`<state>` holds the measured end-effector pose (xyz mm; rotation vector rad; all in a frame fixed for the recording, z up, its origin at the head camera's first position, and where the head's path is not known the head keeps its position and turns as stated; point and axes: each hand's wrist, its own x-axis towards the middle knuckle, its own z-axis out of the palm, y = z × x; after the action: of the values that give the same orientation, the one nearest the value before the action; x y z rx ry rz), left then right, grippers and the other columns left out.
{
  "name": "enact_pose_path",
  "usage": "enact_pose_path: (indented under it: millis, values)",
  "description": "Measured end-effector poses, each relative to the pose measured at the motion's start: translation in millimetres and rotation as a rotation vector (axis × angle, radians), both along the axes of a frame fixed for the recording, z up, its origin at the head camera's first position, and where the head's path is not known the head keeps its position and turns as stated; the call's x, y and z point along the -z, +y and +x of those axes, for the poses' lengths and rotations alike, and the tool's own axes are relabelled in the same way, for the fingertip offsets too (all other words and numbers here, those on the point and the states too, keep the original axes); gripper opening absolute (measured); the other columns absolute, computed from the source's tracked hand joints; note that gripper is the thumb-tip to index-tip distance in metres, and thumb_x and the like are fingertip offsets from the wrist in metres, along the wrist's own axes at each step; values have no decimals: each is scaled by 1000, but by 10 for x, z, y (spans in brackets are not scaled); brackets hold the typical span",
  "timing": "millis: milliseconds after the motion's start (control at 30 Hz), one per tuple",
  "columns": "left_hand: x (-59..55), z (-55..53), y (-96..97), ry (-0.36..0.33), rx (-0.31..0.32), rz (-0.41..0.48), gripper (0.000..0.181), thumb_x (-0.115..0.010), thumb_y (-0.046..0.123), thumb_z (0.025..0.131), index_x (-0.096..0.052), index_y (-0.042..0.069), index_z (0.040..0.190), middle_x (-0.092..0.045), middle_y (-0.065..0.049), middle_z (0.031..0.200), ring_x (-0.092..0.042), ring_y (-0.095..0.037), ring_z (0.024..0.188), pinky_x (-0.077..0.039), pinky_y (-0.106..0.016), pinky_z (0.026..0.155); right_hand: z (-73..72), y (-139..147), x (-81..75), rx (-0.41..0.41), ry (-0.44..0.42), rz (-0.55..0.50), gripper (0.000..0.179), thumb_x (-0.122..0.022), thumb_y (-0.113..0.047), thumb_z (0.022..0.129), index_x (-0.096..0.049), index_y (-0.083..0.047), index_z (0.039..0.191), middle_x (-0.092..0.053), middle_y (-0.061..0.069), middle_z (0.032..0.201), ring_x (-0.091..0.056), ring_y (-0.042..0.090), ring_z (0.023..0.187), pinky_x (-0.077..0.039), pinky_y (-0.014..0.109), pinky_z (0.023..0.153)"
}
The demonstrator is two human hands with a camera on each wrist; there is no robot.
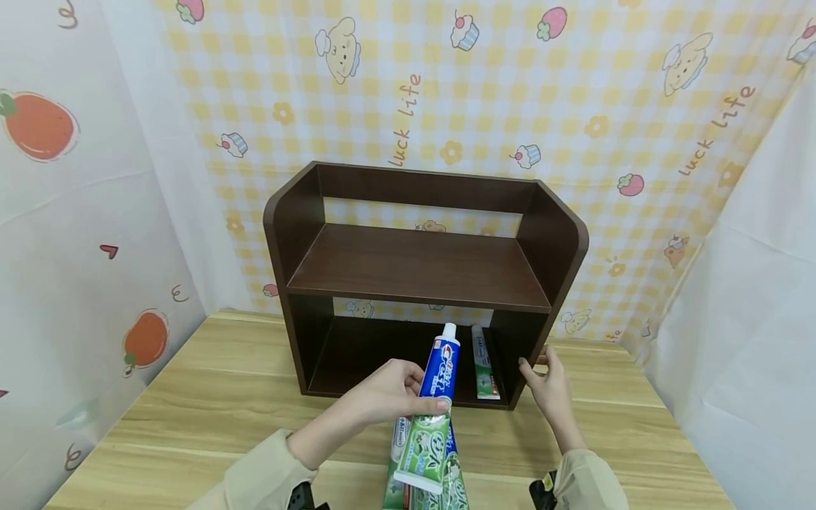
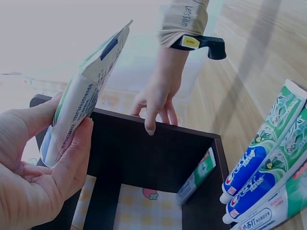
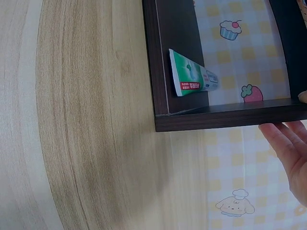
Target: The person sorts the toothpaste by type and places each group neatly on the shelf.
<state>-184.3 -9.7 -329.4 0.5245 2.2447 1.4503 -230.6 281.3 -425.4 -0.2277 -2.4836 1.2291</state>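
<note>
My right sleeve [image 2: 184,26] is pale beige, gathered in soft folds, and carries small dark lettering [image 2: 186,16] that reads "LetsSlim". Just past the right sleeve I wear a black strap [image 2: 177,44] marked with a yellow label [image 2: 190,41], a bent black mount [image 2: 217,49] jutting from it. Well apart from the right sleeve, my left sleeve [image 1: 268,471] is pale beige too, with a black fitting [image 1: 302,496] beside it.

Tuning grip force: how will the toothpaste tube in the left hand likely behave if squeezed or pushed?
The toothpaste tube probably gives when squeezed: its body tapers to a thin, flattened end. Its smooth-looking printed skin may slip under a light pinch from the left hand. Laid down and pushed, that wide end should resist rolling.
</note>
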Motion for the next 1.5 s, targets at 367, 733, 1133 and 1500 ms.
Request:
enact_pose_path:
  millis: [367,733,1133,1500]
  values:
    - [-61,-6,43,7,1,11,41,-73,29,77,-58,-2,97,-62,-6,78,-61,-12,64,-56,-28,64,8,-7,-12,-7,-13,-17,18,-57,-15,88,-48,-5,100,-54,24,105,-66,38,89,-55,27,65]
    - [-88,6,84,6,4,23,41,-73,30,76,-58,-2,97,-62,-5,78,-60,-12,65,-55,-29,65,54,30,-4,-20,-52,-6,20,-55,-18,90,-45,-5,100,-51,26,111,-63,41,95,-56,36,67]
    - [-139,-53,154,0,-1,57,39,-73,28,77,-58,-1,98,-62,-7,80,-61,-12,66,-56,-30,65,6,35,3,-27,-19,4,19,-56,-19,89,-44,-5,97,-51,27,111,-62,42,95,-56,41,71]
    - [-260,-167,277,23,-2,69,40,-73,31,77,-60,-1,96,-65,-7,78,-62,-12,65,-55,-28,63,-9,49,24,-33,10,0,19,-57,-17,88,-44,-5,95,-53,28,109,-63,43,93,-56,39,68]
